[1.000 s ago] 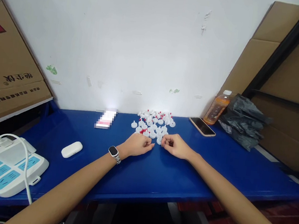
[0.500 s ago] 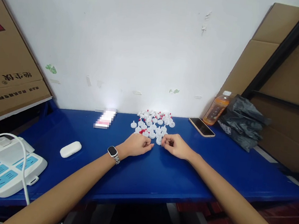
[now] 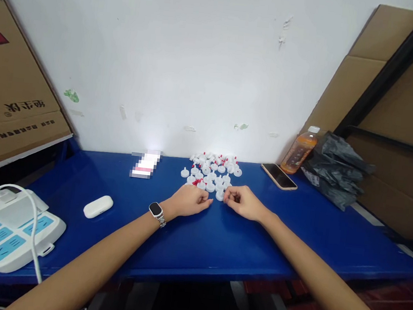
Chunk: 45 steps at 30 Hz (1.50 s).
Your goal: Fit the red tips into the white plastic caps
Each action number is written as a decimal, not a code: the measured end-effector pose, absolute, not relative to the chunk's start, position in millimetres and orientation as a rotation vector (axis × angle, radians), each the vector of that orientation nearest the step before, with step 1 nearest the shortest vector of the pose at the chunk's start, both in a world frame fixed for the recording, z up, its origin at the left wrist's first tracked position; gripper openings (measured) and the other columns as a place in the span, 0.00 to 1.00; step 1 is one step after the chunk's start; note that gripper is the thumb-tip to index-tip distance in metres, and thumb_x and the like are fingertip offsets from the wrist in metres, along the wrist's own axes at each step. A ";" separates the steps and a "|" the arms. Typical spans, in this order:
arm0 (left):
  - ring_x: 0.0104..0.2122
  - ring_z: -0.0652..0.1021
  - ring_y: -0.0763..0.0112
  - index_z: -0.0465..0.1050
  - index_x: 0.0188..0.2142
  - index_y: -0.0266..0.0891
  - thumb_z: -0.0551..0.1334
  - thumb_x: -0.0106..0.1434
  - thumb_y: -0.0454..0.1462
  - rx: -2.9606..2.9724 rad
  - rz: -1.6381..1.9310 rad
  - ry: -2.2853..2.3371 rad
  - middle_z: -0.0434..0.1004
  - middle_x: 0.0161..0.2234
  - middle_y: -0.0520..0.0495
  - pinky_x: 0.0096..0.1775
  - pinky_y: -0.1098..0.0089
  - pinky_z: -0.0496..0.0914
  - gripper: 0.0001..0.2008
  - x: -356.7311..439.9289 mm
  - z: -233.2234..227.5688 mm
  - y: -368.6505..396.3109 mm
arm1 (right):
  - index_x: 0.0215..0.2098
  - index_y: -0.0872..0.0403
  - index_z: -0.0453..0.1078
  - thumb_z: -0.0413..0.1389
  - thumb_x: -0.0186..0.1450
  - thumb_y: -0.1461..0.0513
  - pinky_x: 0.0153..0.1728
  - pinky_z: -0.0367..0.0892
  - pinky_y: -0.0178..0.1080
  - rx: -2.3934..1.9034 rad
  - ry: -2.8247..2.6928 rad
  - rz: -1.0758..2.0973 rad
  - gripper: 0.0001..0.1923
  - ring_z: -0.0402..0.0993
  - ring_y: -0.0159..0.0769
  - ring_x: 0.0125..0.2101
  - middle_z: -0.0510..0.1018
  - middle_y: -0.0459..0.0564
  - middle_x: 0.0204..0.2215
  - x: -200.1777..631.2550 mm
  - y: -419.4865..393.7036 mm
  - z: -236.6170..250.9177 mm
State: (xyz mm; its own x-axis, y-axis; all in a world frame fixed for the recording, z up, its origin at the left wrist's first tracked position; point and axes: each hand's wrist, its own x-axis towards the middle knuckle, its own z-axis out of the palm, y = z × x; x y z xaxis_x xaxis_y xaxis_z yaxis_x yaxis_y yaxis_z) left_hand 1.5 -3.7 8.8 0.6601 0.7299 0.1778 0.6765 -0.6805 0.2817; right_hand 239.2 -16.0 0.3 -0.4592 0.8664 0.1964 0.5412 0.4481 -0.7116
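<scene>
A pile of small white plastic caps with red bits lies on the blue table near the wall. My left hand, with a watch on its wrist, rests on the table just in front of the pile, fingers curled in. My right hand rests beside it, also curled, its fingertips close to a white cap at the pile's near edge. The two hands nearly touch at the fingertips. Nothing shows inside either fist.
A phone, an orange drink bottle and a black plastic bag lie at the back right. A white earbud case and a white power strip with cable sit at the left. Cardboard boxes stand at both sides.
</scene>
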 end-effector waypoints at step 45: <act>0.20 0.64 0.74 0.58 0.21 0.39 0.52 0.68 0.49 2.675 0.424 1.148 0.65 0.18 0.54 0.27 0.70 0.51 0.22 0.1 5.7 -1.5 | 0.30 0.55 0.72 0.55 0.60 0.65 0.23 0.55 0.32 -1.196 -2.161 0.783 0.04 0.61 0.27 0.19 0.68 0.41 0.17 238.5 -16.5 1.2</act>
